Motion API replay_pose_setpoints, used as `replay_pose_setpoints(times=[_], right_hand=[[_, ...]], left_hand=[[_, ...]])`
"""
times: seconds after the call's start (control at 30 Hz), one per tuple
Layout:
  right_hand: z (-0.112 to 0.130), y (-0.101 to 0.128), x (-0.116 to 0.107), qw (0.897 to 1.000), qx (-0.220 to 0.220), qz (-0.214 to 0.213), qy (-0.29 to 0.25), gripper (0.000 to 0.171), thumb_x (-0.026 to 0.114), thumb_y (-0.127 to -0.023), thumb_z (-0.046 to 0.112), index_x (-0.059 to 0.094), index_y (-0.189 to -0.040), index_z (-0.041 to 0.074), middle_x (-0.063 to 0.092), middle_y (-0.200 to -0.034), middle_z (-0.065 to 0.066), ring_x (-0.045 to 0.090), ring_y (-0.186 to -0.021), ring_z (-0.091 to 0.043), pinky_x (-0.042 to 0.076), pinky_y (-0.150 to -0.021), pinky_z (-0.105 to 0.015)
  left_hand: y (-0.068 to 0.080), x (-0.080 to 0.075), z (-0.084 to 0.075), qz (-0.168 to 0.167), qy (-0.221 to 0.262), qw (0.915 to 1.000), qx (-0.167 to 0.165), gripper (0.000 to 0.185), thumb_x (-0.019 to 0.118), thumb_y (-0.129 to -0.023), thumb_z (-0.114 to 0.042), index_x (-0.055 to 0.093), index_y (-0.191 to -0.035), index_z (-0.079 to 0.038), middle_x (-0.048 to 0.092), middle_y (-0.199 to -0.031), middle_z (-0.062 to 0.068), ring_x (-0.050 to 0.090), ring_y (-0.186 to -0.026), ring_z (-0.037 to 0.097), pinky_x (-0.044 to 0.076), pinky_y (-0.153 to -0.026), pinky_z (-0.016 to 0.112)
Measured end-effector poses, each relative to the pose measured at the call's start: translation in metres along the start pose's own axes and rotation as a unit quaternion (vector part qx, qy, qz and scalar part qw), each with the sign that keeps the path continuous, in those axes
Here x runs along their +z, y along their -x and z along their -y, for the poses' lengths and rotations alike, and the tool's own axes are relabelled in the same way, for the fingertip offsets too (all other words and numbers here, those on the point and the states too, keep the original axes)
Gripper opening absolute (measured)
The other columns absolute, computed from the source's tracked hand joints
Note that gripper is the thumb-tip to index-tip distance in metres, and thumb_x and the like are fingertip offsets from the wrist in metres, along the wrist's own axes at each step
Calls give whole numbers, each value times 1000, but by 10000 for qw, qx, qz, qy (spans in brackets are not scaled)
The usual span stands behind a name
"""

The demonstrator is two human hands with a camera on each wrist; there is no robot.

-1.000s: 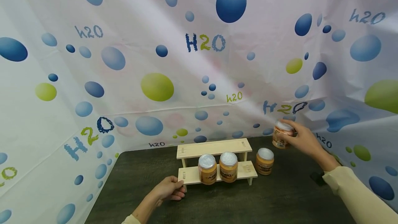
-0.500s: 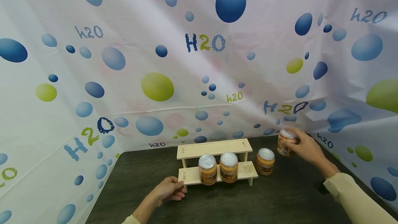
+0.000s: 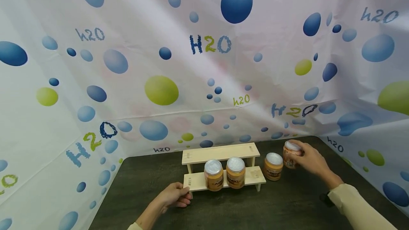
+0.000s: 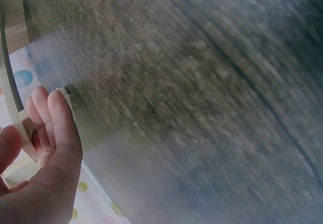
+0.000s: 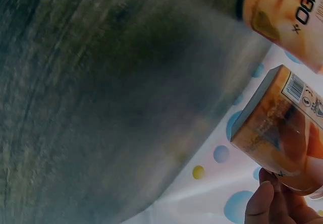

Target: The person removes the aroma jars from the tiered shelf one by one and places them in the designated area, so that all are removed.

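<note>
My right hand grips an orange-labelled jar with a silver lid at the table's far right. In the right wrist view, wall sheet shows between this jar's base and the table, so it is held off the surface. Just left of it, a matching jar stands upright on the table. Two more such jars, a left one and a right one, stand on the lower step of a pale wooden two-step shelf. My left hand pinches that shelf's front left corner, thumb on top, fingers below.
The dark wood-grain table reaches back to a white sheet printed with blue and green bubbles. This sheet also rises along the left and right sides. The shelf's upper step stands behind the jars.
My right hand has come down with its jar, shifting right and then slightly back left, closer to the jar on the table. My left hand keeps its place on the shelf corner.
</note>
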State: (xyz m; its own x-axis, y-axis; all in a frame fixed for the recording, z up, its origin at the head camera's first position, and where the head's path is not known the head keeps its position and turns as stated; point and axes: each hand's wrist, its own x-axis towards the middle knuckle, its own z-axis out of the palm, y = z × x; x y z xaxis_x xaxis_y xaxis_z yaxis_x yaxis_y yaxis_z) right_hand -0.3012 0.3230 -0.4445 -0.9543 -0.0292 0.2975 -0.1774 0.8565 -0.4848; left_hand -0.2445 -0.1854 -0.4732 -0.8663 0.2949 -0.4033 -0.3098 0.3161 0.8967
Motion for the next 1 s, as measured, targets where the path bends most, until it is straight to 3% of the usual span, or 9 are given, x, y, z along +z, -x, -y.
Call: replay_pose_setpoints(times=[0.43, 1.0], right_hand=[[-9, 4, 16, 9991, 302, 255, 158, 73, 54, -82, 60, 38, -137, 15, 46, -122, -29, 55, -88, -35, 41, -55, -33], [-11, 4, 23, 9984, 365, 335, 263, 75, 56, -80, 61, 40, -135, 13, 49, -118, -30, 56, -85, -34, 42, -54, -33]], left_hand=[[2, 2, -2, 25, 9, 10000, 69, 28, 50, -95, -25, 47, -104, 2, 63, -88, 8, 64, -71, 11, 57, -67, 28], [1, 1, -2, 106, 50, 9999, 121, 29, 50, -94, -25, 49, -104, 3, 63, -87, 7, 63, -70, 10, 57, -67, 28]])
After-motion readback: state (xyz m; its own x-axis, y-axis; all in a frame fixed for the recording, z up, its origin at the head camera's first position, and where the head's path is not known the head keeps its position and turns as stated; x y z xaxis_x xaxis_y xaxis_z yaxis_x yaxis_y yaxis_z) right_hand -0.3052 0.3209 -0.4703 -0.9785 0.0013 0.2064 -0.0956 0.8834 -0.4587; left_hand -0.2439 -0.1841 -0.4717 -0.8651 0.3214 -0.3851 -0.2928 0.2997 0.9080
